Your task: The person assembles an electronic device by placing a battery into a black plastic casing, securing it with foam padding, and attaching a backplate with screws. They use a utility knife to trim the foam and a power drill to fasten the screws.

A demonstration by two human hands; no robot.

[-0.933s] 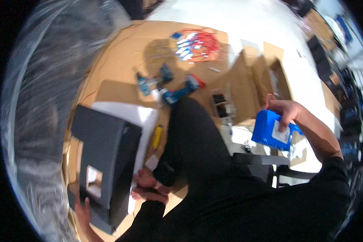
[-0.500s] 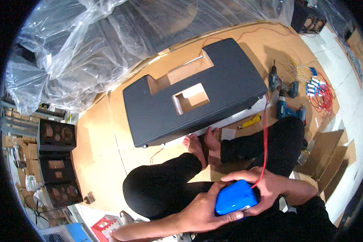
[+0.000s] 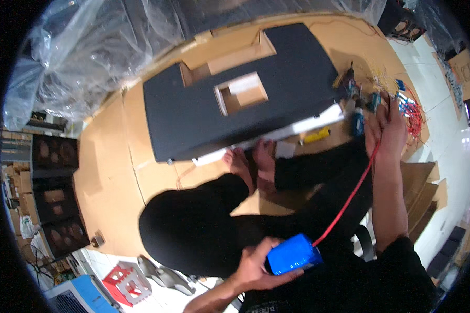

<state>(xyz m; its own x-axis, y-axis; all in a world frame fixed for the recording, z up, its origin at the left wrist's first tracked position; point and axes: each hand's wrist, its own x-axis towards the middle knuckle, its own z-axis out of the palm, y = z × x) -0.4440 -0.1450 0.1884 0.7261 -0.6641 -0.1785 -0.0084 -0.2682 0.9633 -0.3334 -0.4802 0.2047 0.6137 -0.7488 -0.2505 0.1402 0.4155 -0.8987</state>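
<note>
My left hand point(image 3: 256, 268) is wrapped round a blue shrink-wrapped battery pack point(image 3: 295, 254) in front of my body. From the pack a red wire point(image 3: 348, 201) runs up to my right hand point(image 3: 386, 130). That hand is closed on the wire, its fingertips near the drills and the loose red leads at the right. A large black speaker cabinet point(image 3: 193, 115) with rectangular cutouts showing bare wood lies beyond my feet.
Drills point(image 3: 357, 120) and a bundle of red leads point(image 3: 415, 115) lie on the right. By my foot is a yellow cutter point(image 3: 316, 135). Clear plastic sheeting point(image 3: 104, 52) hangs behind. Black cabinets point(image 3: 55, 156) and a red-white stool point(image 3: 125, 284) stand left.
My right hand has left the battery pack and moved up and to the right with the red wire. My left hand keeps the pack, slightly lower and further left. The view has shifted.
</note>
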